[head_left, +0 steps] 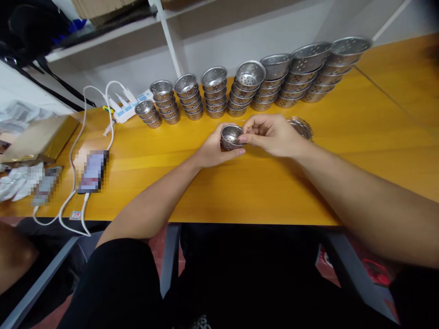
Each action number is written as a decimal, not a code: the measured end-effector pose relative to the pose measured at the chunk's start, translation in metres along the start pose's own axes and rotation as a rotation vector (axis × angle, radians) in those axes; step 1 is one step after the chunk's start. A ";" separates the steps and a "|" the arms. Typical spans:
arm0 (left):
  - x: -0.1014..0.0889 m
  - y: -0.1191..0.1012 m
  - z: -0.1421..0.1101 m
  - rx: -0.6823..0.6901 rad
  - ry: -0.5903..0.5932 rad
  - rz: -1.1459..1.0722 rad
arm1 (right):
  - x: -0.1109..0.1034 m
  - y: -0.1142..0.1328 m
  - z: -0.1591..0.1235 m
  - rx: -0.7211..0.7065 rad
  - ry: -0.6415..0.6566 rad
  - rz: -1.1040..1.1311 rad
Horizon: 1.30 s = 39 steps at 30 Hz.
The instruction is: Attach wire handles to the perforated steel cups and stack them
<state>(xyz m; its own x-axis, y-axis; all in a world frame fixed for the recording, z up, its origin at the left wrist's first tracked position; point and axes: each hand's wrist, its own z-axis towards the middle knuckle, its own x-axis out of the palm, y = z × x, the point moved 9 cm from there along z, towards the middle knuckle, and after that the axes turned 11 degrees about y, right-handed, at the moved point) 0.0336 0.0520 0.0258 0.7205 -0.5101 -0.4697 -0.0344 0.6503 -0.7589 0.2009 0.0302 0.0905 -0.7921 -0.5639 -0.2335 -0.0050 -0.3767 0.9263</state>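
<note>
My left hand (pixel 215 148) is wrapped round a small perforated metal cup (pixel 231 137), holding it upright with its mouth facing up. Over the cup's right rim, my right hand (pixel 269 134) has thumb and fingers pinched together. What the pinch holds, if anything, is hidden. Partly behind the right wrist sits a round, shiny, see-through dish (pixel 302 128). Beyond my hands stands a row of stacked perforated metal cups (pixel 215 91). The smallest stack (pixel 148 113) is at the left, and the widest cups (pixel 348 50) are at the right.
A power strip (pixel 128 109) with white cables lies left of the cups. Two blurred phones, one a dark phone (pixel 92 171), lie on the yellow table (pixel 233 196), near a cardboard box (pixel 44 137). White shelving (pixel 168 36) rises behind. Another person's limb (pixel 15 256) shows at lower left.
</note>
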 end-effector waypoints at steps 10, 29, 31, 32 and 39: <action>-0.001 -0.001 0.000 0.028 0.000 0.051 | 0.001 0.002 -0.002 0.013 -0.013 -0.037; -0.014 0.017 -0.008 -0.039 -0.058 0.064 | -0.004 0.024 -0.016 -0.225 -0.036 -0.584; -0.014 0.017 -0.009 -0.039 -0.060 0.062 | -0.002 0.020 -0.015 -0.207 -0.008 -0.602; -0.014 0.016 -0.009 -0.031 -0.064 0.060 | -0.001 0.017 -0.014 -0.189 0.011 -0.608; -0.016 0.002 -0.009 0.051 -0.075 0.069 | 0.010 0.002 -0.013 -0.154 0.132 -0.626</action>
<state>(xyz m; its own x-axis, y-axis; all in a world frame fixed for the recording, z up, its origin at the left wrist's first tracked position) 0.0160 0.0564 0.0275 0.7674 -0.4210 -0.4835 -0.0517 0.7110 -0.7013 0.2011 0.0142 0.0862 -0.5865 -0.2851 -0.7581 -0.3456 -0.7584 0.5526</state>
